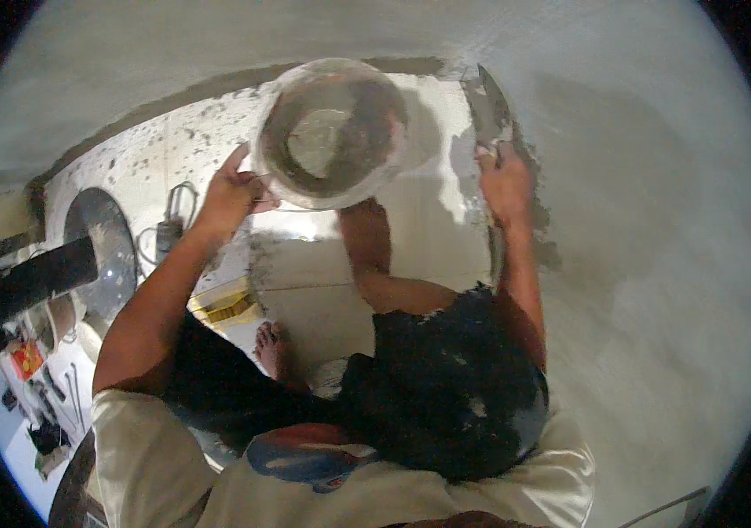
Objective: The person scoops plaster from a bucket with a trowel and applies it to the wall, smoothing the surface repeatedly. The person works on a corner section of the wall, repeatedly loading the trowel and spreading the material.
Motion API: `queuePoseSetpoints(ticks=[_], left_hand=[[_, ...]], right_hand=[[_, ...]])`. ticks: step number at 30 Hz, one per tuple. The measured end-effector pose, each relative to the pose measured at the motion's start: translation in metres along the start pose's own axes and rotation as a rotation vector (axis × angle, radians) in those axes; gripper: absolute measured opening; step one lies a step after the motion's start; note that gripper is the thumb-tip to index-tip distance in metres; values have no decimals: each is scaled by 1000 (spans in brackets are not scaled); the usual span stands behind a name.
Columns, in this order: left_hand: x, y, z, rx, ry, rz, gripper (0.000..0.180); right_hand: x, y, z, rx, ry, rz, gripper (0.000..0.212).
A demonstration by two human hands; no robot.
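Heavy bucket of grey mix in the left hand, light trowel in the right

By the far left corner of the floor (437,238) stood a round black dish (120,239), with a yellow tray (227,305) lying nearer to the person. The left hand (236,195) was curled at the left side of a round bucket (399,132), its thumb raised; whether it gripped the rim or a thin wire handle, I could not tell. The bucket was close to the floor's far edge, left of the far right corner; whether it rested on the floor or hung just above was unclear. With wet-looking grey mix (322,145) inside, it was probably heavy and stiff-walled, slick where smeared, and best held at opposite points of the rim. At the floor's right edge, the right hand (507,180) was closed round the handle end of a trowel (491,101), blade toward the far right corner. It looked light and stiff, with a thin edge, so the handle was the place to hold it.

No brand or writing could be made out: a red-orange packet (28,359) at the far left was too small, and the shirt (516,484) bore a blue and red print without clear letters.
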State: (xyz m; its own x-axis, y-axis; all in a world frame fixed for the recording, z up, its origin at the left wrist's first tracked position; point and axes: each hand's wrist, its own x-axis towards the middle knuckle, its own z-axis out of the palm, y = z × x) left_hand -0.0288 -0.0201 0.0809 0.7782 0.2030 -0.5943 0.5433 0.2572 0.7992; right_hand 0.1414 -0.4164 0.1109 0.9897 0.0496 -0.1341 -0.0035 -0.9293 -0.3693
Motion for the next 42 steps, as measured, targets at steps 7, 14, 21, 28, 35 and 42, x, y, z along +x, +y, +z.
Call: queuePoseSetpoints(ticks=[7,14,21,28,35,42], left_hand=[[-2,15,23,144,-103,78,75],[-12,10,30,266,-110,158,74],[-11,9,28,201,-128,138,75],[-12,12,27,212,-128,118,74],[-12,6,30,100,-94,84,73],[-14,10,28,132,-133,59,76]], right_hand=[[-24,-65,-19,-383,-99,-698,33],[-17,-127,30,-525,-320,-644,19],[-26,-130,55,-383,-220,-656,15],[-31,-125,45,-481,-234,-596,18],[-34,-122,64,-411,-197,-628,20],[-34,-120,81,-345,-139,-661,23]])
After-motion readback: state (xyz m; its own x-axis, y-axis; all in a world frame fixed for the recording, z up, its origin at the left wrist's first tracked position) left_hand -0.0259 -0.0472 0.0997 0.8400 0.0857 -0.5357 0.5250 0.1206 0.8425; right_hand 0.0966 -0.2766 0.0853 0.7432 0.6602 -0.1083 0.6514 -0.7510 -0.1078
